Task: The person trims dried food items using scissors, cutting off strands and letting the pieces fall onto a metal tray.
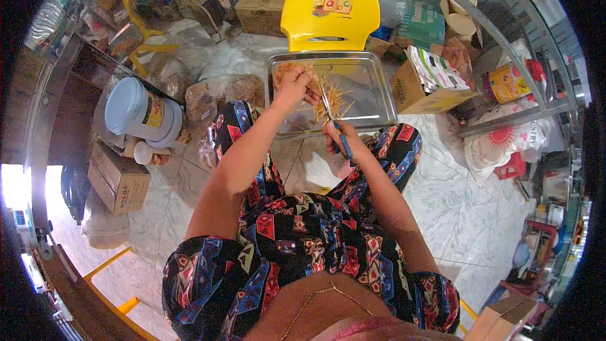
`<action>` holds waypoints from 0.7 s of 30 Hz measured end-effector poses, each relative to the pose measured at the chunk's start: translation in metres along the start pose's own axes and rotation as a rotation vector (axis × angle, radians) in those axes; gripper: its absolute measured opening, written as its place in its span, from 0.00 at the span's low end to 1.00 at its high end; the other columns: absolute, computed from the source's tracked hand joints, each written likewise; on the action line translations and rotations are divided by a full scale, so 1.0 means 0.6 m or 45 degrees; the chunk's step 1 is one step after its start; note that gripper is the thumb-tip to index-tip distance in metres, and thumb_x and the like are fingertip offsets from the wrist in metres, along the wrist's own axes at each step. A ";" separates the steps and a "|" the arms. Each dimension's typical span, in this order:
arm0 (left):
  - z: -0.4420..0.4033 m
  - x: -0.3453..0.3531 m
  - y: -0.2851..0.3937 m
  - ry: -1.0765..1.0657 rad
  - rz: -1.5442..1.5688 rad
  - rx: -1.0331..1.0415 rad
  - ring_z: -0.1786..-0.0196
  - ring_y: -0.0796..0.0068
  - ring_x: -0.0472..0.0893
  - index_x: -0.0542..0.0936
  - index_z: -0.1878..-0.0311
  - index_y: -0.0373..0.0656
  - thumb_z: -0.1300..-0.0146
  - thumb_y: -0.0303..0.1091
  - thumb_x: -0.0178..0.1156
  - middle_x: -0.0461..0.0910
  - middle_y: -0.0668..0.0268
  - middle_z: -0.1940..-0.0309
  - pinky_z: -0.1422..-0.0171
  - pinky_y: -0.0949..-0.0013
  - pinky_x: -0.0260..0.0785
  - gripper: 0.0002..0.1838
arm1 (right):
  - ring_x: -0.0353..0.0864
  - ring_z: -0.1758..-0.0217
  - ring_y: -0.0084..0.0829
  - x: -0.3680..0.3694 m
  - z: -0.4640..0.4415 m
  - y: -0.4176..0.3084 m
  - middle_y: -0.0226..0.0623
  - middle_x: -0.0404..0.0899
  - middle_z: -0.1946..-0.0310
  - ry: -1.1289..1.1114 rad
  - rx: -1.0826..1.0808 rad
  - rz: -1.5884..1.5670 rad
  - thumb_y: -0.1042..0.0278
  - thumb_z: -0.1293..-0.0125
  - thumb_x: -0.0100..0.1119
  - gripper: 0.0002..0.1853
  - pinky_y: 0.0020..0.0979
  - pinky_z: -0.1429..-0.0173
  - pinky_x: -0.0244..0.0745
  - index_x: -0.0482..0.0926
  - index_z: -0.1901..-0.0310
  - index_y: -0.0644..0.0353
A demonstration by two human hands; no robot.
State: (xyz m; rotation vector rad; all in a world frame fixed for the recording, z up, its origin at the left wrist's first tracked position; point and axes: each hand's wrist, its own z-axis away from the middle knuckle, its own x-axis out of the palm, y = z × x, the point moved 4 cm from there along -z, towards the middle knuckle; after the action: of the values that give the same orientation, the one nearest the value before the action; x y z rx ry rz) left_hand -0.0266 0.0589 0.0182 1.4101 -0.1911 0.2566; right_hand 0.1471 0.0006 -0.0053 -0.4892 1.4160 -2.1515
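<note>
A clear rectangular tray (386, 91) lies in front of me, with thin tan strips (336, 96) scattered in its middle. My left hand (294, 86) is over the tray's left half, its fingers closed on a clump of tan, stringy food (283, 72) whose exact kind I cannot make out. In my right hand (351, 141), at the tray's near edge, is a pair of scissors (341, 136) with blue handles. The blades point away from me, up beside my left fingers. Whether the blades touch the clump is too small to tell.
Beyond the tray rises a yellow chair back (330, 9). An open carton (429, 85) with packets stands to the right. On the left are a lidded white bucket (140, 110), bagged brown goods (243, 90) and a cardboard box (118, 178). Metal shelf rails (505, 120) run along the right.
</note>
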 end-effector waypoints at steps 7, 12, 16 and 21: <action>0.001 0.002 -0.008 0.025 0.102 -0.019 0.81 0.68 0.77 0.66 0.56 0.42 0.37 0.37 0.46 0.75 0.59 0.78 0.82 0.69 0.73 0.11 | 0.68 0.86 0.23 -0.004 0.005 -0.006 0.30 0.66 0.86 0.073 0.004 0.053 0.51 0.37 0.47 0.20 0.24 0.81 0.67 0.70 0.67 0.64; -0.002 0.003 -0.012 0.006 0.131 -0.015 0.81 0.68 0.77 0.66 0.56 0.42 0.37 0.37 0.45 0.75 0.60 0.77 0.81 0.69 0.73 0.10 | 0.66 0.88 0.21 -0.005 0.023 -0.030 0.28 0.64 0.88 0.128 0.091 0.105 0.50 0.39 0.50 0.20 0.24 0.82 0.66 0.70 0.70 0.63; 0.005 0.005 -0.001 0.033 0.093 -0.006 0.81 0.70 0.77 0.67 0.58 0.42 0.36 0.36 0.45 0.74 0.60 0.78 0.81 0.70 0.71 0.09 | 0.67 0.87 0.21 -0.006 0.013 -0.016 0.29 0.65 0.86 0.128 0.052 0.158 0.49 0.39 0.50 0.21 0.24 0.81 0.67 0.70 0.69 0.64; 0.006 0.006 -0.008 -0.022 -0.057 -0.017 0.81 0.71 0.76 0.68 0.61 0.41 0.36 0.36 0.45 0.74 0.60 0.77 0.84 0.72 0.68 0.09 | 0.69 0.81 0.23 -0.003 0.011 -0.015 0.32 0.67 0.83 0.112 -0.061 0.066 0.49 0.38 0.48 0.22 0.25 0.77 0.68 0.70 0.66 0.66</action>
State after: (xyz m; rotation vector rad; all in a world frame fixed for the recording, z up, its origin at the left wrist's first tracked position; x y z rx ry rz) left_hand -0.0214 0.0549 0.0152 1.4022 -0.1751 0.2057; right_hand 0.1501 -0.0001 0.0053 -0.3752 1.5140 -2.1258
